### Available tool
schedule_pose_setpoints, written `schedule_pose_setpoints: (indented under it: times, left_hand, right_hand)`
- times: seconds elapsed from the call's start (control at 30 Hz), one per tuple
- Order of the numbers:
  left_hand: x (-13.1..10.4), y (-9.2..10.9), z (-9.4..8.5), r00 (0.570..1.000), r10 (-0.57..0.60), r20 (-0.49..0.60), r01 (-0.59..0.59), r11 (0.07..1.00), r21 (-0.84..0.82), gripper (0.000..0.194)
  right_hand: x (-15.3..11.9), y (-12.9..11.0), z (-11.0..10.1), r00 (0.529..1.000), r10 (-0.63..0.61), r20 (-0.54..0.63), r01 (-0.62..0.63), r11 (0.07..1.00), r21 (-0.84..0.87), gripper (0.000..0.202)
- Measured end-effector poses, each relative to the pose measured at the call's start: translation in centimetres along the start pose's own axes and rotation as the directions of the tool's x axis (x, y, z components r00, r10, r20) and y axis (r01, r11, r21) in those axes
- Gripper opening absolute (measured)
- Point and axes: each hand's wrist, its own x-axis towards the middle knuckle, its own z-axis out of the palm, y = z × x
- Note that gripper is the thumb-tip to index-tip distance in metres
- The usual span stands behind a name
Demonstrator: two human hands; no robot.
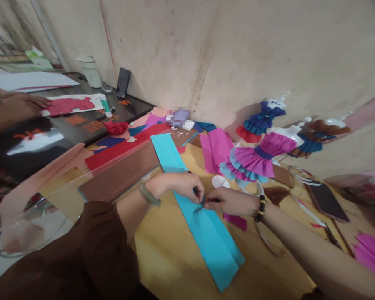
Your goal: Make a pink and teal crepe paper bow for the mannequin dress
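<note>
Pale wood shows on the tabletop across the lower middle of the frame, beneath a plain, stained wall that fills the top. Glossy black covers a second table at the upper left, where a co-worker's hand lies by a red cut-out near a glue stick and a propped phone. Brown paper and a red strip lie left of centre; dressed miniature forms stand at the upper right, and a dark phone lies at the right.

Slanting from the centre to the lower right is a turquoise paper strip, lengthwise fold visible. Over its middle, the left hand curls inward, thumb and forefinger drawn to a pinch. Facing it, the right hand is pinched too, fingertips nearly meeting the left's. Between them is a small pointed bit; whether it is a raised fold or a separate piece is too blurred to tell.
</note>
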Motion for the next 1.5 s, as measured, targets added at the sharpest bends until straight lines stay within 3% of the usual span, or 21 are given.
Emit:
schedule_pose_setpoints:
  times: [0.67, 1.1, 1.5]
  left_hand:
    - [-0.2, 0.5, -0.4, 0.999, -0.03, 0.011, 0.03, 0.998, -0.057, 0.015]
    - [-0.2, 0.7, -0.6, 0.999, -0.044, 0.021, 0.046, 0.993, -0.11, 0.013]
    - [-0.1, 0.4, -0.4, 0.999, -0.045, 0.017, 0.046, 0.992, -0.116, 0.016]
  right_hand:
    - [-0.5, 1.3, 0.0, 0.997, 0.071, 0.012, -0.071, 0.997, -0.021, 0.037]
    - [0.3, 0.6, 0.6, 1.0, -0.012, 0.019, 0.012, 0.999, 0.048, 0.032]
    - [-0.2, -0.3, 0.6, 1.0, -0.002, 0.005, 0.001, 0.999, 0.048, 0.031]
